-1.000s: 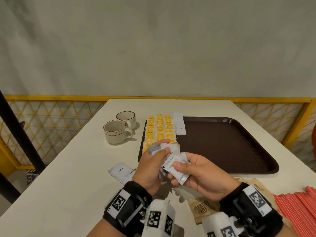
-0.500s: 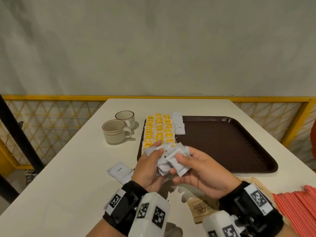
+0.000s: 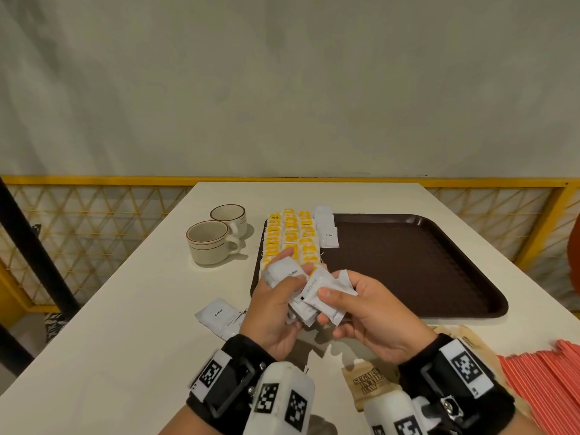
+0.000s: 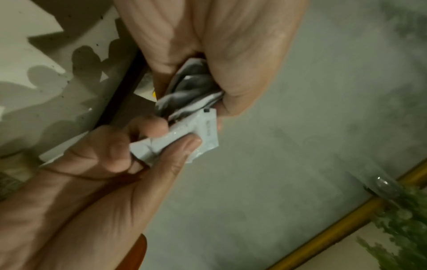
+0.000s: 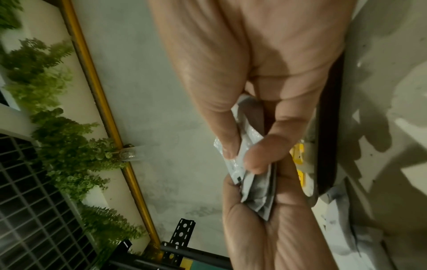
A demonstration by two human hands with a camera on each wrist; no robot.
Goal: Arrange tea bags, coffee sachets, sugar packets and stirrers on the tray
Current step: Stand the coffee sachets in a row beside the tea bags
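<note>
Both hands hover above the near left corner of the brown tray (image 3: 423,271). My left hand (image 3: 276,296) grips a bunch of white coffee sachets (image 3: 284,271); the same bunch of sachets (image 4: 191,91) shows crumpled in the left wrist view. My right hand (image 3: 354,302) pinches one sachet (image 3: 326,298) between thumb and fingers, that sachet (image 5: 240,155) still touching the bunch. Rows of yellow tea bags (image 3: 290,237) fill the tray's left side, with a few white sachets (image 3: 326,230) laid beside them.
Two cream cups (image 3: 216,237) stand left of the tray. Loose coffee sachets (image 3: 216,315) lie on the white table near my left wrist. Brown sugar packets (image 3: 367,381) and red stirrers (image 3: 546,387) lie at the near right. A yellow railing (image 3: 94,180) runs behind the table.
The right thumb has slid one sachet out sideways from the bunch in the left hand. Both hands stayed above the tray's near left corner.
</note>
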